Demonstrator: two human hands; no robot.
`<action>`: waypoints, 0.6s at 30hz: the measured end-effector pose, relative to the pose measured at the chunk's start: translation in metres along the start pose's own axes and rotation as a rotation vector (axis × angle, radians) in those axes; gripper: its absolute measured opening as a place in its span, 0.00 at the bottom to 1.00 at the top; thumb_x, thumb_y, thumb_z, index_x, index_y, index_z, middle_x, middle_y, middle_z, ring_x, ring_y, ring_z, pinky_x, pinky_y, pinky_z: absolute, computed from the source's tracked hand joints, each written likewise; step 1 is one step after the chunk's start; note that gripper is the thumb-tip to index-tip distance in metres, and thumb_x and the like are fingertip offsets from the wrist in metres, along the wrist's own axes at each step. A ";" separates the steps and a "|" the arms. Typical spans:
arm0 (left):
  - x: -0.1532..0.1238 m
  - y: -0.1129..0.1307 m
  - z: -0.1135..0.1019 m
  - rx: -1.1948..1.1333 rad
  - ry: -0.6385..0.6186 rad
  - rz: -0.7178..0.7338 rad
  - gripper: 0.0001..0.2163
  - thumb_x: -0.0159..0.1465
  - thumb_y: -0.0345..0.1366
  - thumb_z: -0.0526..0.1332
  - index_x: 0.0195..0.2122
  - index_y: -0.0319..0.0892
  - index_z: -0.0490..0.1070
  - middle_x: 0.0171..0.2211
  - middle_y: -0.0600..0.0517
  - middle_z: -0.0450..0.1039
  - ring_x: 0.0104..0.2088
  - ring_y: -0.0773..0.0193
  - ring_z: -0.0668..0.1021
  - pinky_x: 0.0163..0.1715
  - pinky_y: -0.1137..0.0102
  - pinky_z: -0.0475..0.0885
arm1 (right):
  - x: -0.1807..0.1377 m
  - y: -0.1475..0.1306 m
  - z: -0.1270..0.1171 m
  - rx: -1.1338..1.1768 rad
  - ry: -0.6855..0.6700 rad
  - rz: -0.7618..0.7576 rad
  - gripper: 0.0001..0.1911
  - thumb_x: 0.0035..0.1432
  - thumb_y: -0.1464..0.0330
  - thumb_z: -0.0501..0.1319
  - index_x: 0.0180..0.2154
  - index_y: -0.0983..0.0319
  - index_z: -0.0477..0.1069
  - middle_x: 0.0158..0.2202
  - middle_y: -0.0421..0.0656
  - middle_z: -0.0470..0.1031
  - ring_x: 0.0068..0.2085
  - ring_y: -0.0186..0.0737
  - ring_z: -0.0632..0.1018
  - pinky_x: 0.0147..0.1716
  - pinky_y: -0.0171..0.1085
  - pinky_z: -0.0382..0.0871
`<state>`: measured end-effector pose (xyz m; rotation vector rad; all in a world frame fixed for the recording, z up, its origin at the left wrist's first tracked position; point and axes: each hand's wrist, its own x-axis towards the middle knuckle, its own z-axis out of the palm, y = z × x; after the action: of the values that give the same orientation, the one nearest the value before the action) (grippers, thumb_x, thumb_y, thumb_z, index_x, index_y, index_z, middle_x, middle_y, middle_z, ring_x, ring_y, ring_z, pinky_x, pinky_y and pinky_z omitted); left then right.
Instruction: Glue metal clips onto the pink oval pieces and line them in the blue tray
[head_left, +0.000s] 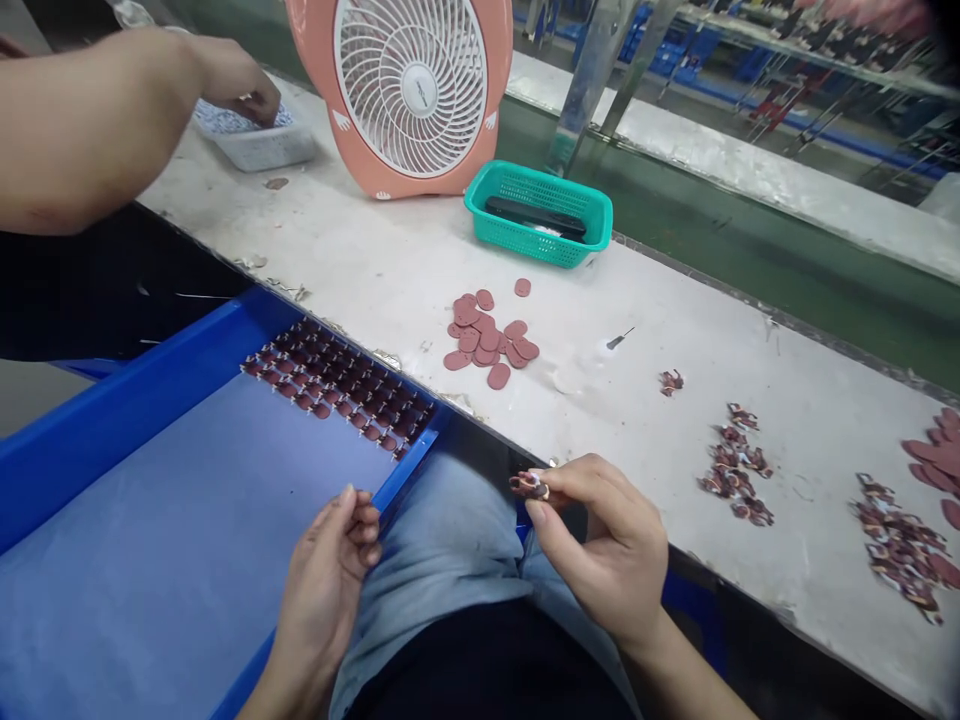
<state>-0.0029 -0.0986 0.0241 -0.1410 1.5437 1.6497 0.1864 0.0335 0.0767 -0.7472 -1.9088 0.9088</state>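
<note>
Between the thumb and index finger of my right hand (611,540) is a small brown figurine (530,487) with pale parts, held above my lap near the table edge. My left hand (326,570) has its fingers curled and thumb pressed to them, beside the rim of a blue tray (405,470); whether anything is in that pinch I cannot make out. Rows of small figures (341,385) on reddish-brown oval bases stand in the tray's far corner. Loose oval discs (487,340) lie piled on the table, and similar brown figurines (735,465) lie in a cluster to the right.
An orange fan (420,90) stands at the back beside a green basket (540,250) holding a dark object. A thin needle-like tool (616,341) lies on the white table. More figurines (900,545) and discs (937,450) are far right. Another person's hand (232,80) reaches into a tub (262,150).
</note>
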 end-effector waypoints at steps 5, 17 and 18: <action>0.004 -0.030 -0.014 0.656 -0.156 0.363 0.13 0.61 0.48 0.65 0.34 0.44 0.80 0.32 0.50 0.79 0.34 0.58 0.79 0.34 0.67 0.74 | -0.005 0.001 -0.004 0.010 -0.007 0.015 0.13 0.56 0.79 0.64 0.42 0.60 0.76 0.32 0.41 0.76 0.29 0.35 0.76 0.28 0.35 0.72; 0.059 -0.103 -0.017 0.912 -0.076 0.302 0.16 0.68 0.43 0.60 0.53 0.42 0.72 0.56 0.42 0.73 0.56 0.48 0.74 0.57 0.46 0.66 | -0.033 -0.007 -0.028 0.047 0.007 0.055 0.12 0.58 0.76 0.63 0.42 0.55 0.75 0.29 0.37 0.74 0.29 0.33 0.75 0.29 0.32 0.70; 0.067 -0.104 -0.015 0.928 -0.068 0.280 0.16 0.68 0.43 0.60 0.54 0.42 0.72 0.56 0.42 0.73 0.55 0.49 0.75 0.55 0.47 0.69 | -0.035 -0.007 -0.031 0.047 0.012 0.052 0.12 0.59 0.76 0.63 0.42 0.55 0.75 0.28 0.37 0.74 0.29 0.33 0.75 0.29 0.32 0.70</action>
<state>0.0128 -0.0914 -0.0992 0.6389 2.1781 0.9588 0.2281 0.0114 0.0777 -0.7753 -1.8584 0.9761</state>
